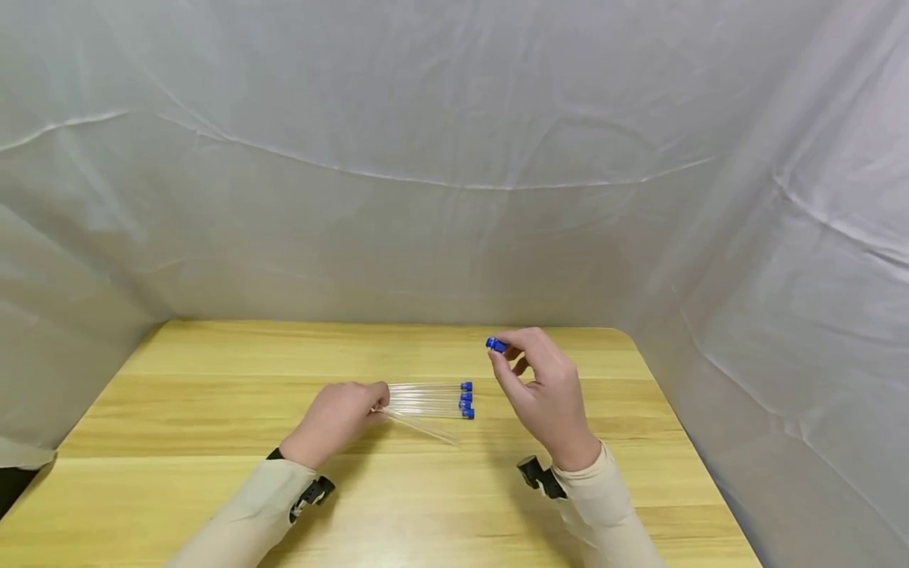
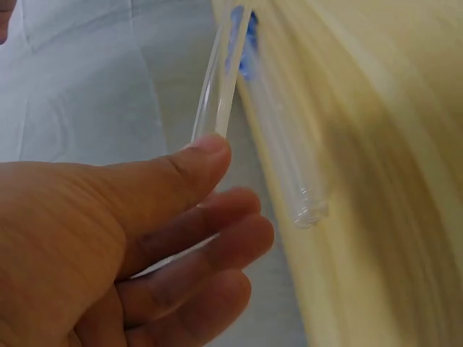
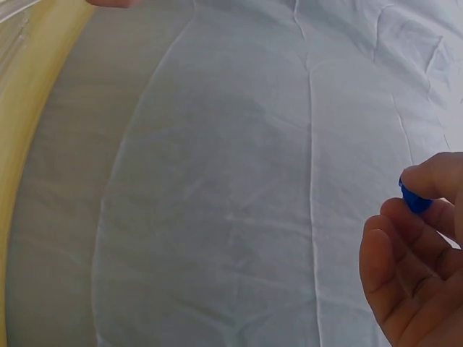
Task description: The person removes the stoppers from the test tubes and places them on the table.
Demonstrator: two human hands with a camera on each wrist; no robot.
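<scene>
Several clear tubes with blue caps (image 1: 433, 398) lie side by side at the middle of the wooden table (image 1: 213, 394). My left hand (image 1: 379, 404) pinches the near end of one uncapped clear tube (image 1: 426, 427), which slants away from the row. In the left wrist view the thumb (image 2: 195, 163) presses on that tube (image 2: 221, 87), and another tube's end (image 2: 307, 210) lies beside it. My right hand (image 1: 506, 356) is raised to the right of the tubes and pinches a small blue cap (image 1: 495, 345) between thumb and fingertips (image 3: 434, 177); the cap (image 3: 414, 200) shows against the white cloth.
White cloth (image 1: 454, 197) hangs behind and on both sides of the table. The table's right edge (image 1: 682, 426) lies close to my right hand. Bare wood runs along the front and left.
</scene>
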